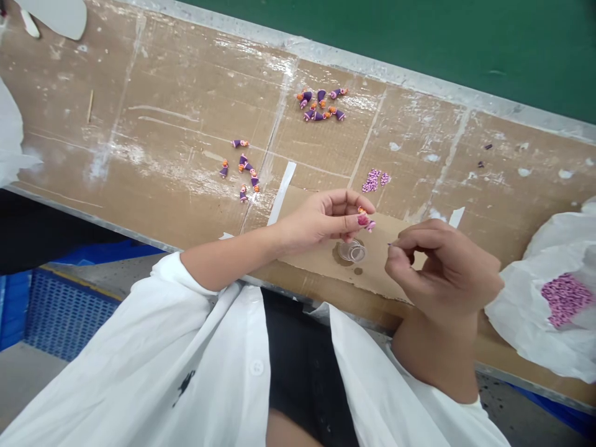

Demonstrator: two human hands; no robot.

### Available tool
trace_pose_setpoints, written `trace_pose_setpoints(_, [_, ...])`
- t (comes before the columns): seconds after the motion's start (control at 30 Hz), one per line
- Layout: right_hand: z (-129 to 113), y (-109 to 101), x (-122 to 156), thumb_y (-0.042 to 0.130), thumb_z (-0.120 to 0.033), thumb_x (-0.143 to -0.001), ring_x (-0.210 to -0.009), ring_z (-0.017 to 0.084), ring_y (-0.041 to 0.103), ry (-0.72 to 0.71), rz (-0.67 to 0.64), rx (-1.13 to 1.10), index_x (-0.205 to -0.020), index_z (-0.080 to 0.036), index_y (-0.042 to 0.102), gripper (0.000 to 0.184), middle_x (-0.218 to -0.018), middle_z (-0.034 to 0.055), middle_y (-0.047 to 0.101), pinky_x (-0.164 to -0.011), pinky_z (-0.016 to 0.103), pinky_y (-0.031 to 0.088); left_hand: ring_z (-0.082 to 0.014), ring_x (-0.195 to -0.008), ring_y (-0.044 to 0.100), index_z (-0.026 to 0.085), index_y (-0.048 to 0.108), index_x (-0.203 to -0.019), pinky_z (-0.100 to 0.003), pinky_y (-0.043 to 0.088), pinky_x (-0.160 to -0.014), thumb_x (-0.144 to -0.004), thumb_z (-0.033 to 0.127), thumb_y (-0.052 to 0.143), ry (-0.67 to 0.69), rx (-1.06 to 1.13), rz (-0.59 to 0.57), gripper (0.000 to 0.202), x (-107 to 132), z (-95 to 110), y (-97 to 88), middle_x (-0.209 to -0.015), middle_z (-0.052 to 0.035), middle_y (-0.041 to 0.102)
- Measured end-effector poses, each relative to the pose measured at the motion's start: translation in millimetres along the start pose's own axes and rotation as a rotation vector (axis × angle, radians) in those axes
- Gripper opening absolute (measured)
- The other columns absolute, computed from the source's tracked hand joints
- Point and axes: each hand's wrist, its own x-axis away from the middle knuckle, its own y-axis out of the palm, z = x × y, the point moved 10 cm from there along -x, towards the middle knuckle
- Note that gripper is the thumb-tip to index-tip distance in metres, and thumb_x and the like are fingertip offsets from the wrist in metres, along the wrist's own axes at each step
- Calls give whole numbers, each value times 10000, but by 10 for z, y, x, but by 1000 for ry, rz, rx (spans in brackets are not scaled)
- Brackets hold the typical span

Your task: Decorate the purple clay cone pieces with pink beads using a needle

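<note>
My left hand (pixel 333 217) is closed in a pinch on a small figurine (pixel 370 226), of which orange and pink parts show between the fingertips. To its right, my right hand (pixel 437 267) pinches something tiny with a dark tip; the fingers hide most of it. Below my left hand a small clear cup (pixel 352 251) rests on a cardboard sheet (pixel 326 264), with wet spots around it. Just beyond the hands lies a small heap of pink pieces (pixel 371 180).
Several purple-and-orange figurines (pixel 321 116) lie at the back, and another group of figurines (pixel 245 164) lies left of centre. A white bag (pixel 516 298) at the right holds many pink pieces (pixel 565 299). A thin stick (pixel 90 106) lies far left.
</note>
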Motion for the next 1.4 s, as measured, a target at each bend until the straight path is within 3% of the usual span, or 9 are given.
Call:
trace_pose_setpoints(0.07, [-41,-54,5,643,8,-847,-557,128,488,-20,125,-18,-817,-254,539,283,-675,-49,518,-484,301,357,-30,-647,580,140,611,-972,-239,468,-673,-716,447,929,-69,77,-20,511,19,-76,46,-813,44,659])
trace_pose_setpoints(0.17, [-80,-30,15,648,20,-831,-556,134,497,-52,181,-5,-823,-256,561,290,-668,-48,516,-473,308,358,-23,-609,583,129,612,-963,-233,452,-640,-709,418,938,-107,147,-46,503,36,-126,104,-794,48,672])
trace_pose_setpoints(0.47, [-132,29,14,648,-3,-864,-526,133,513,-80,149,91,-856,-266,563,276,-651,-43,562,-456,310,388,-30,-590,609,125,620,-910,-213,453,-598,-712,339,946,-127,184,-85,437,18,-161,167,-738,53,681])
trace_pose_setpoints(0.63, [-212,51,4,639,25,-857,-502,120,498,-128,132,192,-879,-275,547,314,-672,-40,586,-425,297,379,-32,-572,592,115,633,-887,-212,449,-576,-664,402,966,-102,101,-46,493,8,-123,113,-688,52,652])
trace_pose_setpoints(1.17, [-158,136,58,657,0,-872,-557,124,559,-142,75,231,-910,-260,589,271,-704,-30,620,-547,286,484,-50,-631,598,110,649,-870,-190,451,-540,-627,376,987,-53,-37,-54,494,6,-33,73,-729,28,660])
trace_pose_setpoints(1.27, [-79,45,75,689,-43,-872,-595,152,591,-136,131,142,-942,-263,621,241,-767,-9,657,-547,313,497,-53,-661,594,127,630,-893,-201,464,-575,-702,439,940,3,-56,-67,480,-9,3,75,-777,14,662])
trace_pose_setpoints(1.4, [173,-222,193,720,-143,-881,-633,199,629,-36,339,73,-1032,-284,681,211,-820,1,668,-542,361,510,-90,-760,630,149,596,-918,-241,489,-672,-780,523,863,164,-198,-54,479,-26,126,58,-840,-16,664])
